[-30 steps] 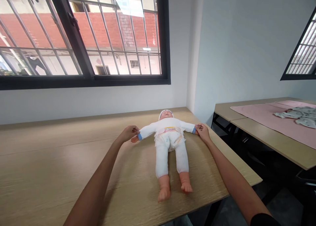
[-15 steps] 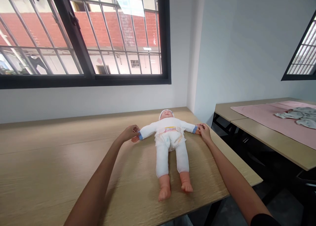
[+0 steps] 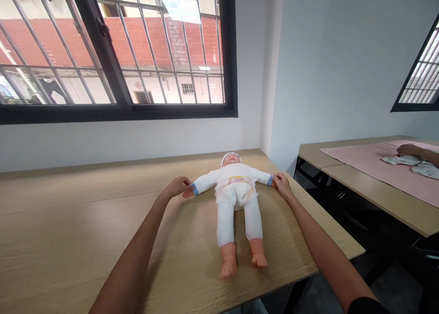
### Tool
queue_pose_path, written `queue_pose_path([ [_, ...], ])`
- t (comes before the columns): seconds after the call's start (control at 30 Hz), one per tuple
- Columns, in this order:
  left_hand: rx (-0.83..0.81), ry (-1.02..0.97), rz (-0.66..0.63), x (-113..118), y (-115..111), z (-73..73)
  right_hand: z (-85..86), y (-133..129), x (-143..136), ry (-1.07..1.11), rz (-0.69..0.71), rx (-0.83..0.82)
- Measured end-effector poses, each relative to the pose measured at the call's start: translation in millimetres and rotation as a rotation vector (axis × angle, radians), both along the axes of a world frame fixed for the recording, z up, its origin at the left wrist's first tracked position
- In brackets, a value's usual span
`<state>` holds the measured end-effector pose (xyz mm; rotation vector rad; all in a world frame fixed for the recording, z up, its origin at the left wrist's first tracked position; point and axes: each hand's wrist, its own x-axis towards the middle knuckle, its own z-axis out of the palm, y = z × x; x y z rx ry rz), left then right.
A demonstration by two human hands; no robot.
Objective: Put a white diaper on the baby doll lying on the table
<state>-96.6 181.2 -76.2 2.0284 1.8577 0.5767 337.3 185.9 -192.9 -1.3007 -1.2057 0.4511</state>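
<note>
A baby doll lies on its back on the wooden table, arms spread and feet toward me. It has a white cap, a white body, a diaper and blue cuffs. My left hand is at the cuff and hand of the doll's arm on the left, fingers closed around its edge. At the other arm, my right hand pinches the doll's hand just beyond the blue cuff. Both bare feet of the doll rest on the tabletop.
At the right, a second table carries a pink cloth with patterned baby clothes on it. Another person's hand reaches over the clothes. A barred window and walls stand behind my table.
Another person's hand has come in from the right over the clothes on the pink cloth. My own hands and the doll have hardly moved.
</note>
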Motion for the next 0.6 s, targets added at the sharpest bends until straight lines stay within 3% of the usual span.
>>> queue_pose_path([
  [0.6, 0.007, 0.008, -0.043, -2.5, 6.1, -7.2, -3.5, 2.4, 0.5, -0.018, 0.070, 0.044],
])
